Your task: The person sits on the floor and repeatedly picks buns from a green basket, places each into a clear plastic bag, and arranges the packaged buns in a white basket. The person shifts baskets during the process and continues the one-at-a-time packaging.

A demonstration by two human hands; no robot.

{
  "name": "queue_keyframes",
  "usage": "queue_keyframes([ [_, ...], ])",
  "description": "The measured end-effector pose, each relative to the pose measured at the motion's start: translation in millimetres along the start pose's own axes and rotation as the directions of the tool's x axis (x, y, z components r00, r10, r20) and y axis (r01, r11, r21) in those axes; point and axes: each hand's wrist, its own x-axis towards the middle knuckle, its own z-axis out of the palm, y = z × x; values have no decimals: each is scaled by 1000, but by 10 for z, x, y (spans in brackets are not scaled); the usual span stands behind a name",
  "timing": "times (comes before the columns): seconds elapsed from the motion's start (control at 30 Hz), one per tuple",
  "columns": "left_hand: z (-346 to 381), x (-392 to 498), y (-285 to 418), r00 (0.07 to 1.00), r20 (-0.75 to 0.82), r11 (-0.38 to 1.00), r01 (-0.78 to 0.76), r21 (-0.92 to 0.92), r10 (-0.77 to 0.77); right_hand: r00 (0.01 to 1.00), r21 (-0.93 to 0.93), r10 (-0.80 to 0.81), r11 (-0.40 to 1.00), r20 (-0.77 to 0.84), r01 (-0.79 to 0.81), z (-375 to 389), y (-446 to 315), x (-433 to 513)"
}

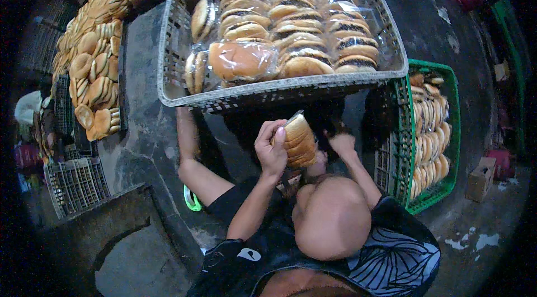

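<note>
My left hand (272,141) grips a golden-brown bread bun (300,141), held upright below the near rim of a grey plastic crate (268,88). A strip of the bun's far edge looks dark and shiny. To the right of the bun is my right hand (342,143), blurred and partly bent; whether it holds anything cannot be told. Inside the grey crate, filled buns in clear film (298,28) stand in rows, and one wrapped bun (241,59) lies flat on top near the front. A large, rounded bare body part (331,217), apparently a raised knee, covers part of the view.
At the right stands a green plastic crate (455,129) with rows of buns. Many loose buns (94,62) are heaped along the left. A grey crate (77,185), a cardboard box (481,179) and a low ledge (121,209) are also around. A bare leg (201,179) bends at left.
</note>
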Motion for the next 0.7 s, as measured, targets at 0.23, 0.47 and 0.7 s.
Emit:
queue_keyframes([
  [0.23, -139, 61, -1, 999, 25, 998, 35, 51, -37, 969, 37, 188, 980, 161, -196, 852, 1128, 428],
  [0.47, -181, 49, -69, 992, 121, 999, 33, -15, -31, 989, 75, 146, 986, 29, -148, 605, 1163, 274],
  [0.7, -378, 46, -100, 992, 47, 989, 124, -81, -121, 953, -24, 300, 954, 46, -299, 701, 1419, -230],
])
